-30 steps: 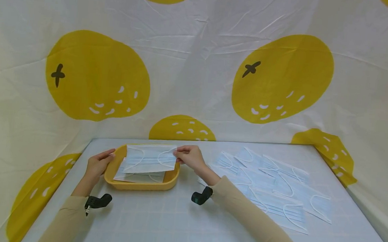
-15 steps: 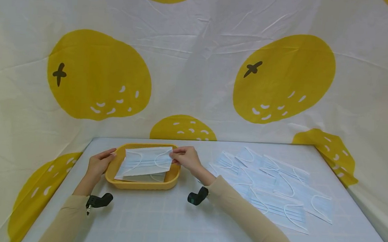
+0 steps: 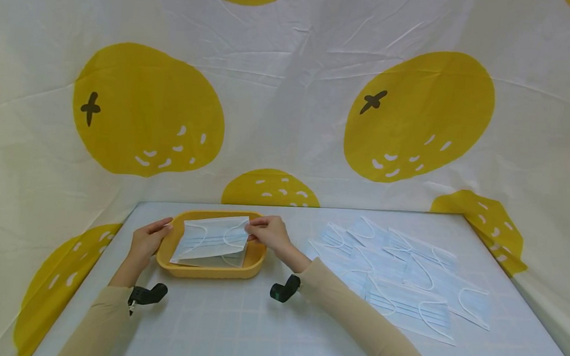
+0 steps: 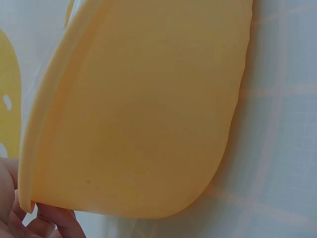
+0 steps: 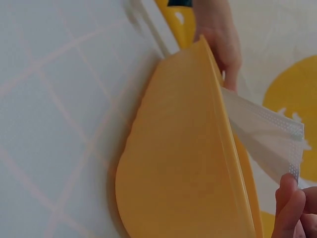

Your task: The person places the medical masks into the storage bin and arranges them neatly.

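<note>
A yellow plastic basket (image 3: 207, 273) with rounded corners stands on the table at the left of the head view. My left hand (image 3: 145, 239) grips its left rim, the thumb over the edge and the fingers (image 4: 59, 218) beneath it. A pale blue face mask (image 3: 210, 238) with white ear loops is in my right hand (image 3: 271, 234), which pinches it by the right end. Its left end lies low inside the basket, while the right end is raised above the rim in the right wrist view. Under it, another face mask (image 3: 235, 260) lies in the basket, mostly covered.
Several loose face masks (image 3: 408, 305) lie overlapping at the right of the table (image 3: 233, 330). Behind the table hangs a white cloth (image 3: 285, 116) printed with yellow fruit. Small black cameras sit at both wrists.
My right hand has moved a little left and lowered the mask into the basket over the other one. The left hand keeps its grip on the rim.
</note>
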`<action>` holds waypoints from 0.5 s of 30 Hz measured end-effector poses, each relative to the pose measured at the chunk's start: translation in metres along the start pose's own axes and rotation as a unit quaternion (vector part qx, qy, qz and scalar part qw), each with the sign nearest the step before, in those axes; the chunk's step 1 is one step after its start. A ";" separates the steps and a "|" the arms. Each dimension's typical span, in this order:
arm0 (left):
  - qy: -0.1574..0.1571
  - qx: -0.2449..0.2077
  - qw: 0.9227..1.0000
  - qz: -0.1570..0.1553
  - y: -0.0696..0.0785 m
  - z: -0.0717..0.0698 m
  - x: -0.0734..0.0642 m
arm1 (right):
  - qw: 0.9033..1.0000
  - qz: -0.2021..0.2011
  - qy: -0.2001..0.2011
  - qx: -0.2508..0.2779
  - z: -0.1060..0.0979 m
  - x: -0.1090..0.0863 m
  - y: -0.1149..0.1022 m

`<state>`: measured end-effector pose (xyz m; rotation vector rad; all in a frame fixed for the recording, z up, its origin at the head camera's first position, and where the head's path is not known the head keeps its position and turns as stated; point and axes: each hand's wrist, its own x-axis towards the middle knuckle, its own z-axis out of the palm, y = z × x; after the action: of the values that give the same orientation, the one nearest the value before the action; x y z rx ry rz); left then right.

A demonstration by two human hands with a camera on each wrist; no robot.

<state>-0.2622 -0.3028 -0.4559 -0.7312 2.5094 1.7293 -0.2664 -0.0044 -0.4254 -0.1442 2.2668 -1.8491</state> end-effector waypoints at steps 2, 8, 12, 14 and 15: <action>-0.003 0.002 1.000 -0.001 0.000 0.000 0.001 | 1.000 0.003 0.000 0.001 0.001 0.001 0.000; 0.001 0.007 1.000 0.009 0.000 0.000 -0.001 | 1.000 0.004 -0.002 -0.005 0.006 0.000 0.000; 0.010 0.010 1.000 0.011 -0.001 0.000 -0.001 | 1.000 0.004 -0.002 -0.007 0.008 0.000 0.000; 0.011 0.012 1.000 0.012 -0.001 0.000 -0.001 | 1.000 0.001 -0.003 -0.006 0.009 0.000 0.000; 0.011 0.012 1.000 0.012 -0.001 0.000 -0.002 | 1.000 0.001 -0.003 -0.006 0.010 0.000 -0.001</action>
<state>-0.2602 -0.3029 -0.4563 -0.7256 2.5587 1.7030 -0.2642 -0.0140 -0.4268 -0.1507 2.2732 -1.8324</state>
